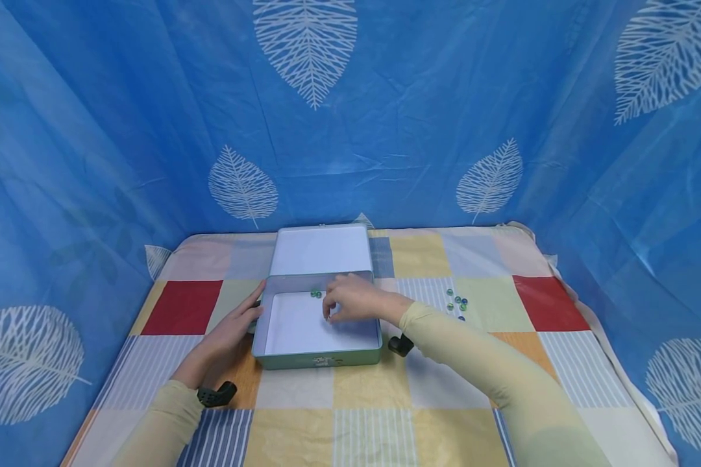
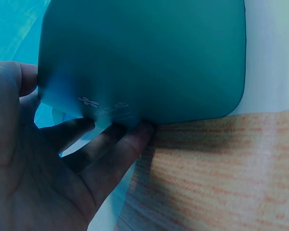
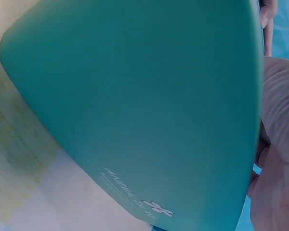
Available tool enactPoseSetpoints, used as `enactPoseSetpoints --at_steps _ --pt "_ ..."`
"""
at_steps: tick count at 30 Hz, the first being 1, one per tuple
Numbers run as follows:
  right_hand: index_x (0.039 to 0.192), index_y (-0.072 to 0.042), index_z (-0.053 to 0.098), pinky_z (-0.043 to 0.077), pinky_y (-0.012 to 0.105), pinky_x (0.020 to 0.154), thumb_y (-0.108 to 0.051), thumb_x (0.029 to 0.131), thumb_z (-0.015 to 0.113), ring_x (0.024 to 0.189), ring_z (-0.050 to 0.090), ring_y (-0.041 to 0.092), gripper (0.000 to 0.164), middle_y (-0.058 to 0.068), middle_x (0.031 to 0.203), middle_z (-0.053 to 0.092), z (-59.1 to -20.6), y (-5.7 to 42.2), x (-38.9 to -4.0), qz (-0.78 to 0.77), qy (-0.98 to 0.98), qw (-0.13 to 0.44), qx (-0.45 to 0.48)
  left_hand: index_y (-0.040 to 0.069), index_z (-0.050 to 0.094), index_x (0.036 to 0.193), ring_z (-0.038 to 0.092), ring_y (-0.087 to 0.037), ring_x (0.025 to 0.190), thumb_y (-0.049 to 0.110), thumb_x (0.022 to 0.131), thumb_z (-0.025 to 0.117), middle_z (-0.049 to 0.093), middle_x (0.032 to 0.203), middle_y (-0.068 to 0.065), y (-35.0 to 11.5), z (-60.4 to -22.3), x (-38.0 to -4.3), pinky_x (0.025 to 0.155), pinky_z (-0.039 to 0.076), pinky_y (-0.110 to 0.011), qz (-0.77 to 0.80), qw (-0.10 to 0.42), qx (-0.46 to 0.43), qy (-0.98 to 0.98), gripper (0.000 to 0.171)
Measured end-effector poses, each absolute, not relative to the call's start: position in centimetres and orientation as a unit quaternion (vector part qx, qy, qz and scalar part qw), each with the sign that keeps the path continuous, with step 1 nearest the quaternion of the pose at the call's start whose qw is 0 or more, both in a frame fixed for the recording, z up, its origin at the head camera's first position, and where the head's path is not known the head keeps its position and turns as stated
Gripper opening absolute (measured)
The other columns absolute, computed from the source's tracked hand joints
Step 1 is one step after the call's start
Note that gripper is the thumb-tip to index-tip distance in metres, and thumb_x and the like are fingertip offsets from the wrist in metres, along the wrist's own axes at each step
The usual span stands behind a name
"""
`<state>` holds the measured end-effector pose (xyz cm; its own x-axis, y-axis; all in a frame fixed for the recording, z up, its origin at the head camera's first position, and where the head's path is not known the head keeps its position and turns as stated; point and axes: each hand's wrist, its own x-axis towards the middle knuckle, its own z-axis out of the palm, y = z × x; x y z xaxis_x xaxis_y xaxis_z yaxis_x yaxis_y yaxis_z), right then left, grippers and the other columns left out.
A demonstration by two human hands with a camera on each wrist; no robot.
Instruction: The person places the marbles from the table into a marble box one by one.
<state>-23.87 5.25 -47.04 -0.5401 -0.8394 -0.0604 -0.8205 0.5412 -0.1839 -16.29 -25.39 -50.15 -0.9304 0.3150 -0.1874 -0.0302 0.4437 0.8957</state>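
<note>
A green tin box with a white inside lies on the cloth, its lid folded back behind it. Along the box's left wall lies my left hand; in the left wrist view its extended fingers touch the green outer side. My right hand reaches over the right wall into the box, fingers bent downward above the white bottom. I cannot tell whether a marble is between those fingertips. Beside them, near the back wall, sit small green glass marbles. The right wrist view shows mostly the box's printed outer wall.
Several green and blue marbles lie on the cloth right of the box, close to my right forearm. A patchwork cloth covers the table. Blue curtains with white leaf prints close off the back and both sides.
</note>
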Motion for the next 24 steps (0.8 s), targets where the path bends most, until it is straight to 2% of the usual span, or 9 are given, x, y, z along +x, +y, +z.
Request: enactPoseSetpoints --at_steps 14,24 --pt "0.095 -0.034 0.078 0.043 0.032 0.082 -0.039 0.090 0.079 0.094 0.052 0.009 0.006 -0.016 0.096 0.062 -47.03 5.19 -23.46 -0.067 0.875 0.081 -0.473 0.041 0.004 0.164 0.012 -0.045 0.153 0.033 0.113 0.033 -0.001 0.172 -0.002 -25.31 -50.39 -16.30 0.115 0.024 -0.069 0.528 0.173 0.062 0.829 0.059" --pt "0.098 -0.032 0.079 0.044 0.034 0.088 -0.036 0.090 0.080 0.097 0.053 0.008 0.009 -0.015 0.097 0.062 -47.67 5.19 -23.63 -0.116 0.873 0.095 -0.464 0.042 0.006 0.164 0.012 -0.045 0.153 0.033 0.113 0.034 -0.001 0.172 -0.003 -25.32 -50.33 -16.19 0.114 0.026 -0.069 0.535 0.175 0.060 0.824 0.059"
